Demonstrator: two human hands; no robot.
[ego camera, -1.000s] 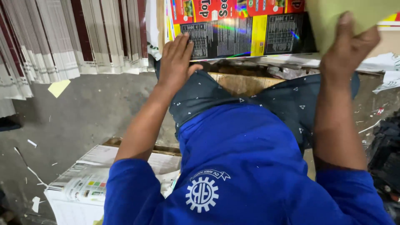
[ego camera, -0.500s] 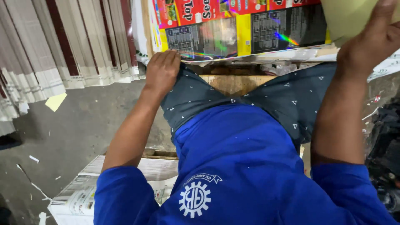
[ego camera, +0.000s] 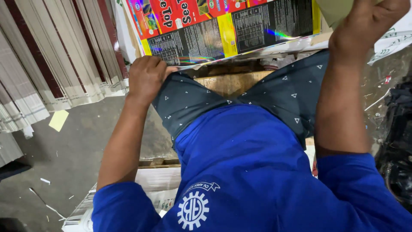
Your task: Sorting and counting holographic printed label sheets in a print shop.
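A stack of glossy printed sheets (ego camera: 223, 25) in red, yellow and black lies across my knees at the top of the view. My left hand (ego camera: 146, 77) rests on my left knee with its fingers curled around the near left corner of that stack. My right hand (ego camera: 365, 25) is raised at the top right and grips a plain pale green sheet (ego camera: 339, 10) whose upper part runs out of view. My blue shirt and dark patterned shorts (ego camera: 189, 101) fill the middle of the view.
Bundles of flat pale sheets (ego camera: 56, 64) stand on edge along the left. A yellow scrap (ego camera: 58, 120) lies on the grey floor. A wooden board (ego camera: 231, 83) shows between my knees. More printed sheets (ego camera: 150, 189) sit below me, and a dark heap (ego camera: 397, 141) is at the right.
My left hand has slid back from lying flat on the printed stack to curling around its near corner. My right hand keeps hold of the green sheet and sits higher in view.
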